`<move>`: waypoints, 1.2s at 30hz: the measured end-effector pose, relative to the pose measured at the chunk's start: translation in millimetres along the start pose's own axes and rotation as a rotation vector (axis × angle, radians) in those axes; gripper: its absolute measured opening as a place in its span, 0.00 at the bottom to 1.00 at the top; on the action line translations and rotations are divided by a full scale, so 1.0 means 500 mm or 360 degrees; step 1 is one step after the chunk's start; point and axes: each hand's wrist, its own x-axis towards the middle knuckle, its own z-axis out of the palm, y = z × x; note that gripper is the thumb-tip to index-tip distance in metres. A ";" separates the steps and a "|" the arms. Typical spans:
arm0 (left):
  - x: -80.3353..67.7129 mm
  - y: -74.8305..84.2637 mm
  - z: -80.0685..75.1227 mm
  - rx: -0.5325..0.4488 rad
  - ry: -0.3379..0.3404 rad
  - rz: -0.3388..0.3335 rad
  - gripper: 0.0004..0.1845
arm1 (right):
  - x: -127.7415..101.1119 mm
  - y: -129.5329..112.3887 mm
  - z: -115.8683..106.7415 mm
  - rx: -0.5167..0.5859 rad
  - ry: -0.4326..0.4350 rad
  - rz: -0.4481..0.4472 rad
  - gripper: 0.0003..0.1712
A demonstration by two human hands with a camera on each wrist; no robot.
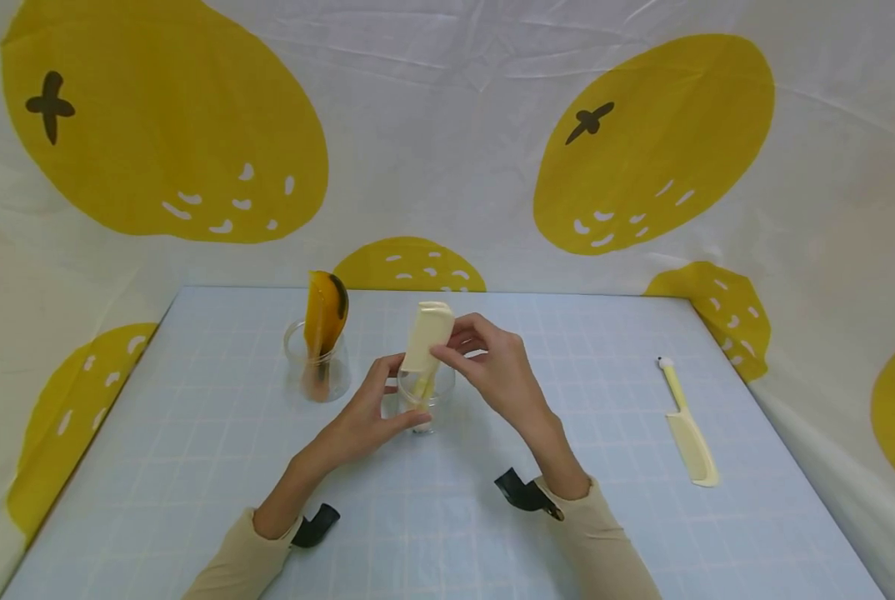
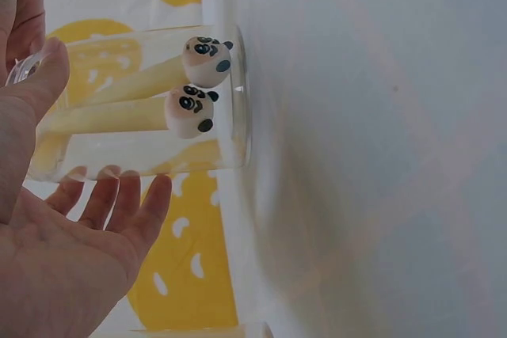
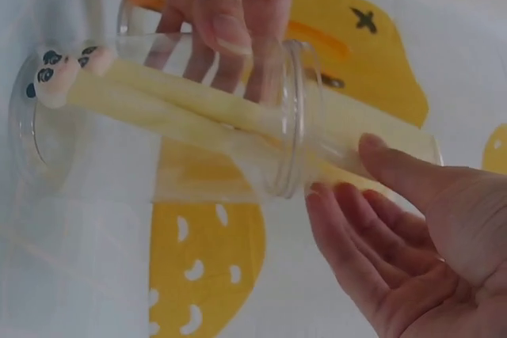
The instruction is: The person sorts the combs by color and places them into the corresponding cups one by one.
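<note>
While the clear cup [image 1: 425, 404] is steadied on the worktop [image 1: 192, 467] by the left hand [image 1: 365, 421], curled round its side, two light, stiff, smooth combs [image 1: 427, 337] inside are pinched at the top by the right hand [image 1: 492, 371]; the broad toothed end just below that grip seems the safest hold.

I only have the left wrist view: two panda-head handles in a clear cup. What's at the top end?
Observer: Two cream combs stand in the clear cup; the right hand pinches their tops.
Operator: Left hand on the cup?
Observer: Yes, the left hand holds the cup's side, thumb towards the rim.
Operator: Anything else on the table?
Observer: A third cream comb lies flat off to the right, panda head away from the person.
Operator: Other cups?
Observer: One more clear cup behind and left, with orange combs standing in it.
</note>
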 end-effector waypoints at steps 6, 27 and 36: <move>0.002 -0.001 0.001 -0.0004 -0.0008 -0.0011 0.46 | -0.008 0.013 -0.025 -0.0058 -0.0091 0.0022 0.17; 0.001 -0.002 -0.001 0.0011 -0.0008 -0.0061 0.46 | -0.055 0.091 -0.106 -0.0197 0.0046 0.0068 0.09; 0.003 -0.003 0.001 -0.0001 0.0001 -0.0061 0.46 | -0.086 0.136 -0.155 -0.0311 0.0127 0.0070 0.12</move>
